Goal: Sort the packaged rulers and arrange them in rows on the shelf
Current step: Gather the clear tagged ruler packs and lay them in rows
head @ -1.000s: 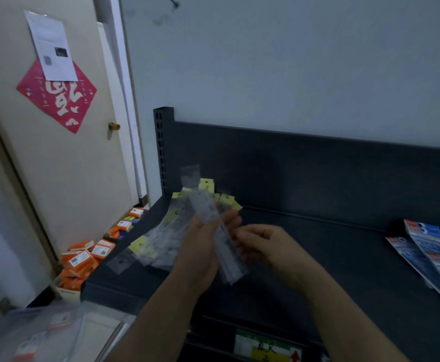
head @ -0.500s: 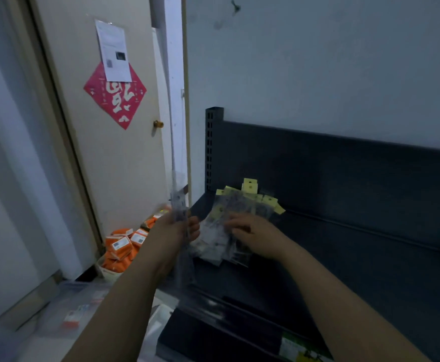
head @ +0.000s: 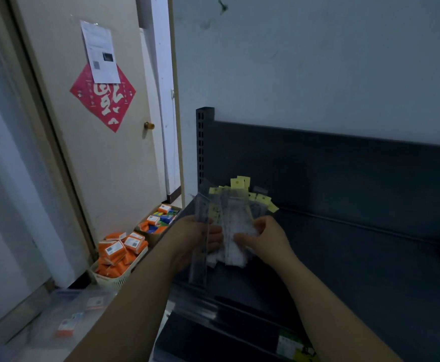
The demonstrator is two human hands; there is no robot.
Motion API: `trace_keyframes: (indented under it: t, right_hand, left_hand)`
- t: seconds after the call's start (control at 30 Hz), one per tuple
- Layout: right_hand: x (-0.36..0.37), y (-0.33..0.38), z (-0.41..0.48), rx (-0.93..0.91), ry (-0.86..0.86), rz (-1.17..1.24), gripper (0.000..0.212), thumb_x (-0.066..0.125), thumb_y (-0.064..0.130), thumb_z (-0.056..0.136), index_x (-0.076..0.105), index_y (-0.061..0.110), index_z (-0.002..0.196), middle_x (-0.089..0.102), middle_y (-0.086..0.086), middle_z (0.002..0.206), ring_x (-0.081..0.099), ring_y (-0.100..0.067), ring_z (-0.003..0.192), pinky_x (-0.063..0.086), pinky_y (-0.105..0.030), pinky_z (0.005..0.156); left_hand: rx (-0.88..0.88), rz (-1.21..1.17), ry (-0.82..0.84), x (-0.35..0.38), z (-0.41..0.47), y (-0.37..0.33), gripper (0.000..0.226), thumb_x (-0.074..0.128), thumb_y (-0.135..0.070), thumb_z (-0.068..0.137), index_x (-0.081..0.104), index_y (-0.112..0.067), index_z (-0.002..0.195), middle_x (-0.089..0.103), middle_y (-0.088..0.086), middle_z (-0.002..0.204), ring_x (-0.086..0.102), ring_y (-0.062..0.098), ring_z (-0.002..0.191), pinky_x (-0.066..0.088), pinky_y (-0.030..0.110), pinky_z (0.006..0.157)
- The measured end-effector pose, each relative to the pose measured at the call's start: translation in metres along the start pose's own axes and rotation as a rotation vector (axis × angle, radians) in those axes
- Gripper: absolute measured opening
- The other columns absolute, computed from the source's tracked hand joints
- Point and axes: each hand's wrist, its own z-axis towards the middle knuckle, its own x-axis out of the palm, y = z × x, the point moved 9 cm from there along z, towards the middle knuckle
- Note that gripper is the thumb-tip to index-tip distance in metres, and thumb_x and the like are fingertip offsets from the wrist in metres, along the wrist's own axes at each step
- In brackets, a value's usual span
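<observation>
One packaged ruler (head: 200,259), pinched upright in the left hand (head: 187,240), has moved back beside the pile of packaged rulers (head: 236,220) at the shelf (head: 357,270) left end; the right hand (head: 268,239) curls onto the pile, apparently gripping it; sorting is unfinished

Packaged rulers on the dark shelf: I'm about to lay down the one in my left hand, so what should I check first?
1. Single clear-sleeved ruler gripped by the left hand: ok.
2. Right hand holding the pile of clear-sleeved rulers with yellow tags: ok.
3. Pile squared into a row: not ok, the tags fan out.
4. Bare room on the dark metal shelf right of the pile: ok.
5. Held ruler matches the pile's type: cannot tell, blurred.
</observation>
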Motion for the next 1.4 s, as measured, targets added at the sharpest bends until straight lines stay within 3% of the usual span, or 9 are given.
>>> trace_keyframes:
  t: [0.13,0.27,0.43,0.57,0.73,0.97,1.17,1.27,1.4]
  right_hand:
    - [-0.008,-0.007,0.004,0.048,-0.008,0.093,0.038,0.076,0.023,0.078,0.049,0.015,0.105,0.053,0.003,0.097,0.053,-0.005,0.076,0.041,-0.018,0.054]
    - [-0.011,-0.023,0.007,0.140,0.009,0.306,0.033,0.072,0.011,0.080,0.058,0.007,0.110,0.067,-0.008,0.098,0.067,-0.021,0.084,0.056,-0.032,0.069]
    - [-0.031,-0.029,0.006,0.126,-0.112,0.231,0.004,0.067,0.015,0.084,0.067,0.011,0.086,0.067,-0.007,0.087,0.062,-0.019,0.076,0.053,-0.034,0.068]
    - [-0.052,-0.022,0.001,0.068,-0.262,0.333,0.015,0.060,0.015,0.088,0.067,0.004,0.081,0.063,-0.005,0.076,0.053,-0.012,0.065,0.042,-0.024,0.055]
    - [-0.035,0.003,-0.010,0.004,-0.094,0.624,0.013,0.060,0.013,0.091,0.064,0.008,0.079,0.059,0.001,0.061,0.051,-0.003,0.046,0.039,-0.016,0.039]
    - [-0.009,0.023,-0.021,-0.121,0.148,0.481,0.009,0.062,0.007,0.089,0.066,0.011,0.095,0.071,-0.006,0.075,0.061,-0.010,0.057,0.047,-0.021,0.050]
    - [-0.043,0.001,-0.004,-0.149,-0.193,0.106,0.011,0.066,0.026,0.087,0.065,0.022,0.097,0.066,0.005,0.098,0.061,-0.008,0.087,0.050,-0.021,0.072]
    - [-0.030,-0.020,0.003,0.013,-0.083,-0.117,0.037,0.071,0.047,0.078,0.052,0.027,0.102,0.057,0.008,0.099,0.058,-0.013,0.093,0.048,-0.029,0.075]
    - [-0.027,-0.022,0.005,0.039,-0.080,-0.103,0.033,0.076,0.043,0.074,0.060,0.019,0.090,0.063,0.003,0.089,0.061,-0.013,0.080,0.055,-0.037,0.076]
  left_hand:
    - [-0.040,-0.202,-0.063,-0.013,0.005,0.012,0.029,0.039,0.007,0.094,0.050,-0.009,0.116,0.064,0.015,0.074,0.067,0.027,0.063,0.055,0.032,0.049]
    - [-0.061,-0.282,-0.077,-0.014,0.001,0.017,0.028,0.042,0.006,0.094,0.049,0.002,0.120,0.067,0.026,0.108,0.070,0.036,0.095,0.061,0.040,0.069]
    - [-0.026,-0.397,-0.036,-0.009,-0.002,0.013,0.035,0.035,-0.004,0.100,0.046,-0.008,0.132,0.064,0.024,0.110,0.068,0.036,0.093,0.060,0.041,0.062]
    - [0.002,-0.391,0.010,-0.002,-0.004,0.011,0.034,0.035,-0.006,0.101,0.048,-0.009,0.131,0.067,0.019,0.096,0.068,0.030,0.078,0.058,0.038,0.059]
    - [-0.009,-0.349,0.064,0.017,-0.008,0.007,0.024,0.044,-0.009,0.098,0.053,0.000,0.118,0.063,0.010,0.077,0.059,0.018,0.063,0.055,0.031,0.059]
    - [0.101,-0.176,0.029,0.036,-0.009,-0.001,0.026,0.058,-0.012,0.093,0.058,0.006,0.112,0.065,0.023,0.105,0.064,0.033,0.095,0.051,0.048,0.093]
    - [0.057,-0.166,-0.104,0.009,-0.003,0.000,0.024,0.068,-0.015,0.085,0.066,0.000,0.104,0.072,0.019,0.098,0.070,0.035,0.091,0.055,0.054,0.084]
    - [0.093,-0.254,-0.074,0.005,-0.006,-0.007,0.011,0.056,-0.009,0.092,0.063,0.000,0.093,0.068,0.018,0.089,0.066,0.029,0.084,0.057,0.048,0.079]
    - [0.033,-0.341,-0.080,0.006,-0.006,0.001,0.010,0.050,-0.011,0.096,0.055,-0.007,0.089,0.052,0.008,0.065,0.053,0.019,0.054,0.056,0.034,0.056]
